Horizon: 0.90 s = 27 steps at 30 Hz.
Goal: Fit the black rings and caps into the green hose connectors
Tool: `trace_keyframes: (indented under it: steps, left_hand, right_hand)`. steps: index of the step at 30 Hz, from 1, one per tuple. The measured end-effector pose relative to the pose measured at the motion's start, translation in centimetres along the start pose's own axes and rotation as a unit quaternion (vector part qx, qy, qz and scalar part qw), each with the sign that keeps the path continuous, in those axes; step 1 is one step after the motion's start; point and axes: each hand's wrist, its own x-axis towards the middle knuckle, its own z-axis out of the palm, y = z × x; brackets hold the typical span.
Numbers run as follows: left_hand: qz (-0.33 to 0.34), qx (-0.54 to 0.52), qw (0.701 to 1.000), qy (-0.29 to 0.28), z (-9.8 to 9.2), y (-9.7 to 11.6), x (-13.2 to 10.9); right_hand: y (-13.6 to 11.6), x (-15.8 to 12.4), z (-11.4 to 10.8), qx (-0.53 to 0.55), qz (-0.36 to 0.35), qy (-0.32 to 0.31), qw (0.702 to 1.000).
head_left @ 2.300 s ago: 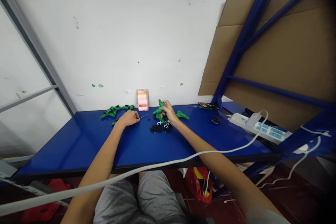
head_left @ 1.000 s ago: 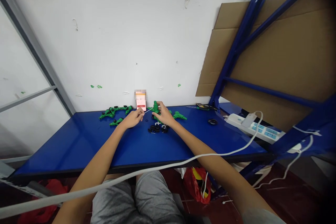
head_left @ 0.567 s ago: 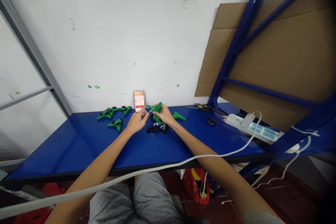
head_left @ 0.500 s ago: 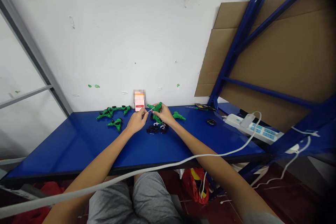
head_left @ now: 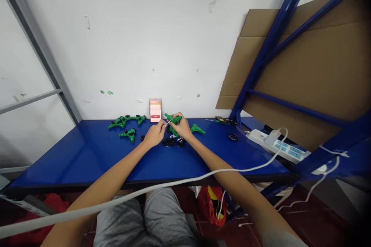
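Nearest you, a white cable [head_left: 124, 197] crosses the view just above your grey shorts [head_left: 121, 220], and your forearms reach over the blue table [head_left: 87, 162] toward the middle of its back edge. Your right hand [head_left: 182, 127] is closed around a green fitting [head_left: 173, 118], a branched plastic piece that should handle light and stiff; its ribbed body looks like the surest place to hold. Your left hand [head_left: 154, 133] is pinched almost shut on a thin white pin [head_left: 169, 122], whose tip reaches the fitting, so your hands work nearly touching. Just below them lies a heap of black rings [head_left: 173, 142], small and easily knocked aside, and a second green fitting [head_left: 197, 129] sits just right of your right hand, close enough to catch a knuckle. More fittings [head_left: 123, 122] lie toward the left along the back edge, and a blurred pink card [head_left: 155, 112] stands against the wall just beyond your left hand. Off to the right are a small black object [head_left: 232, 137] and a white power strip [head_left: 268, 141].
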Motion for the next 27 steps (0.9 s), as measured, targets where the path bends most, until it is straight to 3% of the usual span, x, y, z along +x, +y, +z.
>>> trace_keyframes:
  steps: [8,16,27]
  left_hand:
    - [-0.033,-0.044,0.998,0.004,0.8,-0.4,0.0]
    - [-0.07,-0.116,0.991,0.019,0.0,-0.4,0.5]
    - [-0.129,-0.224,0.966,0.016,0.6,-1.1,1.1]
  right_hand:
    - [0.9,-0.2,0.1,-0.007,0.005,-0.021,1.0]
    - [0.4,-0.3,0.6,0.067,0.0,-0.068,0.995]
    - [-0.5,-0.3,0.1,0.011,-0.035,-0.071,0.997]
